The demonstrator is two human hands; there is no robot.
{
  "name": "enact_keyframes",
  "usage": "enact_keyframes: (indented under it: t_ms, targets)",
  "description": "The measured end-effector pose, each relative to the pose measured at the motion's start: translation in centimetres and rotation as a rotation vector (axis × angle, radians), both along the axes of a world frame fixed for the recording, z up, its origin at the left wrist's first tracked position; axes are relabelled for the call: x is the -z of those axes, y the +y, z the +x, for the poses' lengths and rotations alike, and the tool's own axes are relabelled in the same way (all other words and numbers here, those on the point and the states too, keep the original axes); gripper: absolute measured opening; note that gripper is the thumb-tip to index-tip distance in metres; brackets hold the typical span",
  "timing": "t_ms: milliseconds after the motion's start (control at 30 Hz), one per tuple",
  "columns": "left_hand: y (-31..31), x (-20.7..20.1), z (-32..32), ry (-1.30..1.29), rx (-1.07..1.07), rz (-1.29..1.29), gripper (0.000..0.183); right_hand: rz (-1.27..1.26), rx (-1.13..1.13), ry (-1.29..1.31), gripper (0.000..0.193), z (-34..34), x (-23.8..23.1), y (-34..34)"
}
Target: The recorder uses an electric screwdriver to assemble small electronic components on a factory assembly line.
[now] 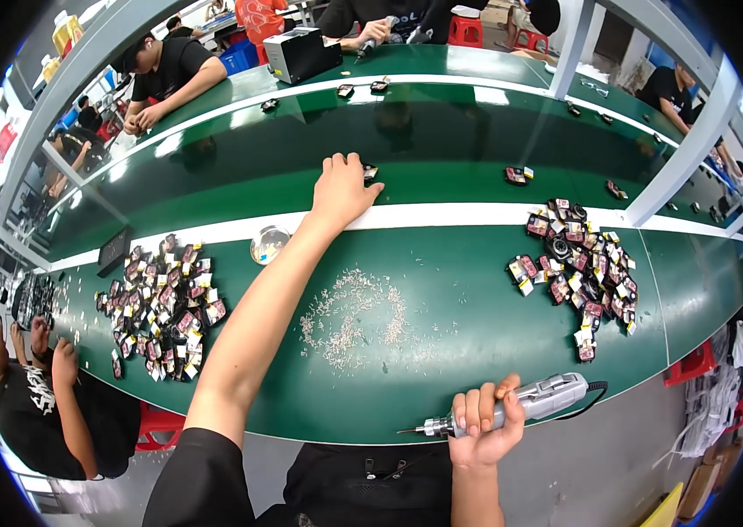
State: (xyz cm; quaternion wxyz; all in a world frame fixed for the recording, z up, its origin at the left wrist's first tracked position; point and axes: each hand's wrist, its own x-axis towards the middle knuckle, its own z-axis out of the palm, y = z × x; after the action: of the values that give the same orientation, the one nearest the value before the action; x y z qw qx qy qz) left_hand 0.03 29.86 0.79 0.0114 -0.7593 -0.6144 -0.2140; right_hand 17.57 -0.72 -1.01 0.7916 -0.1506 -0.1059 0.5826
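My left hand (pixel 341 195) reaches across to the far green belt (pixel 442 183). Its fingers and thumb close around a small black module (pixel 371 172) with a label, mostly hidden by the hand. Near the front edge of the table, my right hand (pixel 485 422) grips a grey electric screwdriver (pixel 551 395); its bit points left and a black cable leaves its rear. Between my arms, many tiny screws (pixel 349 325) lie scattered on the green tabletop (pixel 442 386). A heap of similar modules (pixel 160 312) lies to the left, another heap of modules (pixel 582 272) to the right.
A round metal dish (pixel 269 244) and a dark tray (pixel 114 252) stand by the white rail (pixel 442 214). Grey frame posts (pixel 683 145) rise at the right. A person (pixel 46 386) works at the left; others sit across the belt. More modules (pixel 518 176) lie on the belt.
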Motion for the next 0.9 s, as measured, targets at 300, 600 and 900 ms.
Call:
enact_keyframes:
  t_ms: [300, 600, 900]
  targets:
    - [-1.1, 0.4, -2.4, -0.067, 0.393, 0.122, 0.031, 0.011, -0.076, -0.006, 0.011, 0.1, 0.0, -0.3]
    - [-24.4, -1.6, 0.1, -0.082, 0.897, -0.076, 0.058, 0.025, -0.155, -0.049, 0.012, 1.1, 0.5, -2.8]
    - [-28.3, -0.7, 0.0, -0.101, 0.86, -0.258, 0.048, 0.07, -0.277, -0.041, 0.008, -0.8, 1.2, -5.0]
